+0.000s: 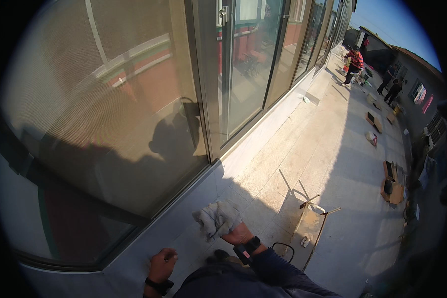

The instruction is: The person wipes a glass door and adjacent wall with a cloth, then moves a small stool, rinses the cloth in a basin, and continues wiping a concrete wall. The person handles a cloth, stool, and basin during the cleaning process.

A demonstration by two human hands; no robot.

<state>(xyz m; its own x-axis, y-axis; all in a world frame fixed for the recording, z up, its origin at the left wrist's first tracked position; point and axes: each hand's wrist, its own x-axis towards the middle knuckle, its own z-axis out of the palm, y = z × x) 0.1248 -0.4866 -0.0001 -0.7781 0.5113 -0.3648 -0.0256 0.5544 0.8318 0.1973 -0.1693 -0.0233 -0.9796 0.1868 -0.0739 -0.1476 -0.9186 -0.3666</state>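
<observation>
A crumpled whitish-grey cloth (219,219) is bunched in my right hand (239,234), which reaches forward above the tiled floor. My left hand (163,266) is low in front of me beside the pale wall ledge (193,197), fingers curled, nothing visible in them. Both wrists wear dark bands. Ahead on the left stands a dark-framed sliding window with an insect screen (134,93), and my shadow falls across it. Next to the screen is a glass pane (249,85) with a metal latch (223,15) on its frame. Neither hand touches the window.
A worn bench (307,227) with protruding legs stands right of my right arm, a small whitish item (304,241) on it. Opened cardboard boxes (393,188) and a bag (371,138) lie farther right. A person in a striped top (354,61) and two others (394,90) are far off.
</observation>
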